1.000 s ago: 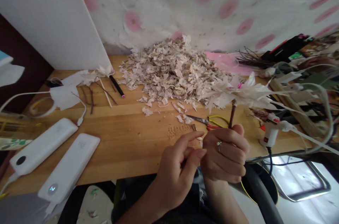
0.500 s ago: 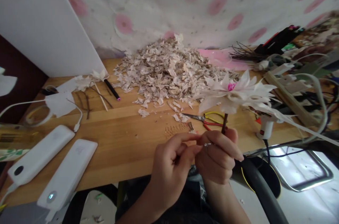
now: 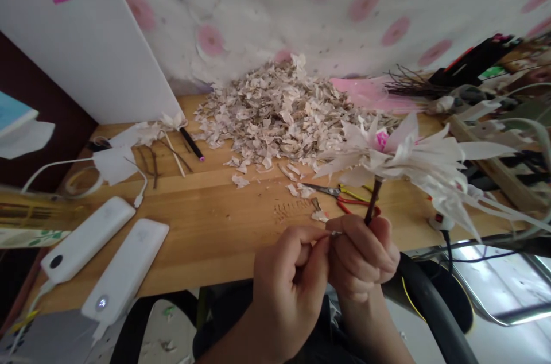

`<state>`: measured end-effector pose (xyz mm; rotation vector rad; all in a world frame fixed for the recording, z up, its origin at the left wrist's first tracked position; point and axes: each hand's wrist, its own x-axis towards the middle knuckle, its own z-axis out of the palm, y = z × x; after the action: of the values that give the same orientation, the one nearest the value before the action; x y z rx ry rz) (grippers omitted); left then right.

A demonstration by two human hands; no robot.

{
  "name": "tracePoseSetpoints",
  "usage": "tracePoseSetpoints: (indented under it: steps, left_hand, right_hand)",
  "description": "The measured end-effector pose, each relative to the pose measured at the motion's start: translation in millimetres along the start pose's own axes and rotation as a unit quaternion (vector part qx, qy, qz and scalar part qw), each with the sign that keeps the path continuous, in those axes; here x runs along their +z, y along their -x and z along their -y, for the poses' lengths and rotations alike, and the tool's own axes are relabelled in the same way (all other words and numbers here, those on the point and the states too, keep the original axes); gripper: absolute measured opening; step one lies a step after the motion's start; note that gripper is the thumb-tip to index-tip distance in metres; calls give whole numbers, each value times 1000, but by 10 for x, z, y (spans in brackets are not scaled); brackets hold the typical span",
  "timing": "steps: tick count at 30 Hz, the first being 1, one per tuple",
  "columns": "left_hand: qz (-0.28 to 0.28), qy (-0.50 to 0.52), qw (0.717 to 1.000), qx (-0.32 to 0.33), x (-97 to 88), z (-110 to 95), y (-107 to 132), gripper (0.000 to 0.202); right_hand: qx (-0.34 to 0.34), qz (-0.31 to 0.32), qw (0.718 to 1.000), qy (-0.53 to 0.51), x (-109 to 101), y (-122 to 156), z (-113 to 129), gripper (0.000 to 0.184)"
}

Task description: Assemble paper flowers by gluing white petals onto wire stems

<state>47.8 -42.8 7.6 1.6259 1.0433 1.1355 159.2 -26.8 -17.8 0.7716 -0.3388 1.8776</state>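
Note:
My right hand (image 3: 360,260) is closed around a thin brown twig stem (image 3: 372,201) that carries a white paper flower (image 3: 400,154) with a pink centre, held upright above the wooden table's (image 3: 206,226) front edge. My left hand (image 3: 287,283) is closed beside it, thumb and fingertips pinched against the right hand's index finger; what they pinch is too small to name. Small scissors (image 3: 342,194) with yellow and red handles lie on the table just behind the hands.
A big heap of paper scraps (image 3: 279,114) sits at the back centre. Two white power banks (image 3: 107,260) lie front left, with a cable (image 3: 86,166), twigs (image 3: 152,160) and a black pen (image 3: 191,144). A glue gun (image 3: 441,220), cables and sticks crowd the right side. A white board (image 3: 86,37) leans at back left.
The flower has tilted and swung slightly right and nearer. My left hand's fingers have curled in from loosely spread to a tight pinch against the right hand.

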Motion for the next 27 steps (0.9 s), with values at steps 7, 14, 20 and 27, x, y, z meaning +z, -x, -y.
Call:
tracePoseSetpoints:
  steps: [7,14,20,27]
  left_hand:
    - [-36,99,992,-63,-45,17,-3,12]
    - [-129,200,970,-46,-274,64,-96,12]
    - [22,180,973,-144,-159,52,-166,13]
    - [48,179,979,-86,15,36,-145,11]
  right_hand:
    - [-32,6,999,27,51,-17,-24,57]
    - [-29,6,999,34,18,38,58,53]
    - [-31,90,993,-68,-122,48,48,49]
    - [0,79,994,-76,-111,64,39,50]
